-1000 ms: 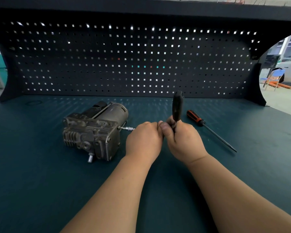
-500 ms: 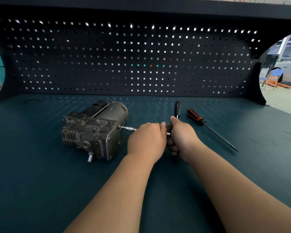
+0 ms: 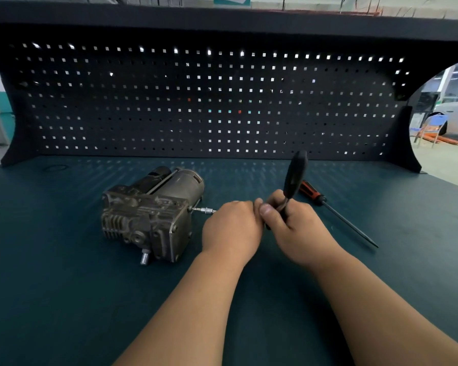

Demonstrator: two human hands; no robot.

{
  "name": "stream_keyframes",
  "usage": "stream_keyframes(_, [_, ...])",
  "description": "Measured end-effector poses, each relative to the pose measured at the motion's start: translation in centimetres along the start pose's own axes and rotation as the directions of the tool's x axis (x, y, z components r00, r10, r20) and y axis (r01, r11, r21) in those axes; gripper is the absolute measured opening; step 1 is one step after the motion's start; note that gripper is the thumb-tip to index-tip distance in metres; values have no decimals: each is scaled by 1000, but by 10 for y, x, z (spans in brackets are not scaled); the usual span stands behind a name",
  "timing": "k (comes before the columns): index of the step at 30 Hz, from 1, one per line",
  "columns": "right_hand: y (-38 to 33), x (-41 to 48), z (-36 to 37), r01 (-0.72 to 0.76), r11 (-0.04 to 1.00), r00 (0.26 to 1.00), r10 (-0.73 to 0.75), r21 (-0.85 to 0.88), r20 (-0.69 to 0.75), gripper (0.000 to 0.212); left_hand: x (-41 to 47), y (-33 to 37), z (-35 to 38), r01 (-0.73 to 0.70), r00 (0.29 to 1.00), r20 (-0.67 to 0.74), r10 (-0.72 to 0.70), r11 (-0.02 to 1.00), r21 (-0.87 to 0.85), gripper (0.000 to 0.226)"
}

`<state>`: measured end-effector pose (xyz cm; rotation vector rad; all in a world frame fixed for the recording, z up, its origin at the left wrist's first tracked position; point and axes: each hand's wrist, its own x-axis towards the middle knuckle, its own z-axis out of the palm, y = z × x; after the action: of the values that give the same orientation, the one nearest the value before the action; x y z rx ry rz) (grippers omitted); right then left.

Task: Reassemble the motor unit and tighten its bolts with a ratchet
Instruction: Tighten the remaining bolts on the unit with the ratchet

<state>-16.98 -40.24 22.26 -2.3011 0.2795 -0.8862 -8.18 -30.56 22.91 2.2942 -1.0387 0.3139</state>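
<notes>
The grey, grimy motor unit [image 3: 151, 215] lies on the dark teal bench [image 3: 64, 286], left of centre. A thin silver extension bar [image 3: 205, 210] runs from its right face towards my hands. My left hand [image 3: 232, 228] is closed around the near end of that bar, so the ratchet head is hidden. My right hand [image 3: 292, 224] grips the ratchet by its shank, and the black handle [image 3: 295, 175] sticks up and slightly back above my fist. Both hands touch each other just right of the motor.
A screwdriver [image 3: 333, 210] with an orange-and-black handle lies on the bench right behind my right hand, tip pointing to the near right. A black pegboard [image 3: 222, 101] walls off the back of the bench. Beyond the right end is an open workshop floor.
The ratchet handle stood up, swung down and away half a second ago, and now stands up again. My left hand stayed on the bar; the motor did not move.
</notes>
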Motion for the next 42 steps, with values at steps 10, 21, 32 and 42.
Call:
stream_keyframes(10, [-8,13,11,-175,961,980,190,212,-53,36,0,-3,4,-37,999,-18,37,999,-23,43])
stream_keyframes(21, [-6,20,14,-749,485,653,654,452,382,51,-4,-9,11,-62,998,-21,62,998,0,36])
stream_keyframes(32, [-8,5,16,-199,969,977,209,149,-52,45,-4,-1,3,-5,1000,11,5,1000,17,41])
stream_keyframes(42, [-10,3,7,266,922,936,-317,-280,-155,26,-4,4,-2,63,998,-27,-65,995,-71,27])
